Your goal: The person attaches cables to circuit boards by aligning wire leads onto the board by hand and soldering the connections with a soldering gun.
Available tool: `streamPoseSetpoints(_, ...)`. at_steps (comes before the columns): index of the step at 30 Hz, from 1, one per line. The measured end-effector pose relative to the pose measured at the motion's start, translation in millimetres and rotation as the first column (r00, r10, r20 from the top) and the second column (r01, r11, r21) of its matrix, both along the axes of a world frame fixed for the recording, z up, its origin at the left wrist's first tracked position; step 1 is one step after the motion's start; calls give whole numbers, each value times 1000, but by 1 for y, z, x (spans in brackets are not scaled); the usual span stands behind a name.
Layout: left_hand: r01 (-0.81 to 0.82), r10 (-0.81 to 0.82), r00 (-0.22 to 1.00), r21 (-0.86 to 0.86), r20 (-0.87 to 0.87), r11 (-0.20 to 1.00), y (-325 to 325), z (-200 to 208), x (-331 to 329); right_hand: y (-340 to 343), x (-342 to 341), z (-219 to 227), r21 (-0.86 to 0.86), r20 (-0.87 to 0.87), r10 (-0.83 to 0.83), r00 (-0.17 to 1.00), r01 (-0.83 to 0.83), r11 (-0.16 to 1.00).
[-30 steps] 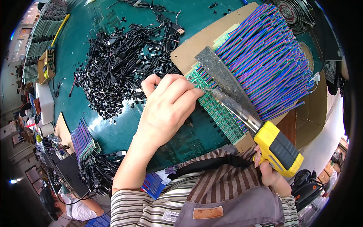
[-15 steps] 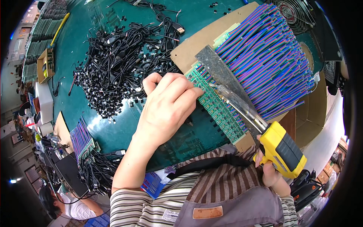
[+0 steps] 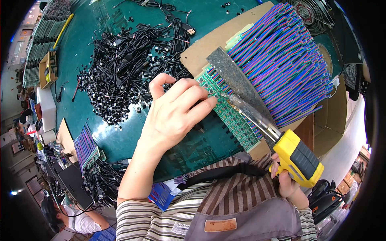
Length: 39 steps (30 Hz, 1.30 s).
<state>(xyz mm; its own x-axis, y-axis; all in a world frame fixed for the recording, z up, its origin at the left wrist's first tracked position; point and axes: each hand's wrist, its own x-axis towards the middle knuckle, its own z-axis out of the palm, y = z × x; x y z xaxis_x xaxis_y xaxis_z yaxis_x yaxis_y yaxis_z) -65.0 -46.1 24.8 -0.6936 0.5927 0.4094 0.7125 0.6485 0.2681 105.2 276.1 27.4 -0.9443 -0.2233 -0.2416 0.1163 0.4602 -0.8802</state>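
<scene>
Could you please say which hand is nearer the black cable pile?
The left hand, beside the black cable pile; the right hand, holding the yellow tool, is farther right.

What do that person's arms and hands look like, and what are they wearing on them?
The left hand and the right hand are bare. The left forearm is bare too, below a left sleeve with dark and pale stripes. The right sleeve shows only a little, striped as well.
</scene>
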Motion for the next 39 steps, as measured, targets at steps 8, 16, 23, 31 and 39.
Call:
streamPoseSetpoints(8,12,-13,998,-8,-53,1000,1,-1,1,-18,-19,19,-47,53,-161,985,164,985)
streamPoseSetpoints(16,-28,22,996,-73,-81,997,6,2,5,-8,8,-4,-178,134,-152,979,175,968)
streamPoseSetpoints(23,-29,22,996,-82,-85,996,5,2,6,-12,0,-4,-514,327,-224,918,372,773)
streamPoseSetpoints(31,-24,19,996,-64,-82,998,5,2,6,7,12,-7,137,-4,-62,998,62,989)
streamPoseSetpoints(39,-28,21,995,-74,-96,997,6,2,6,3,-3,3,-45,98,66,993,-62,997)
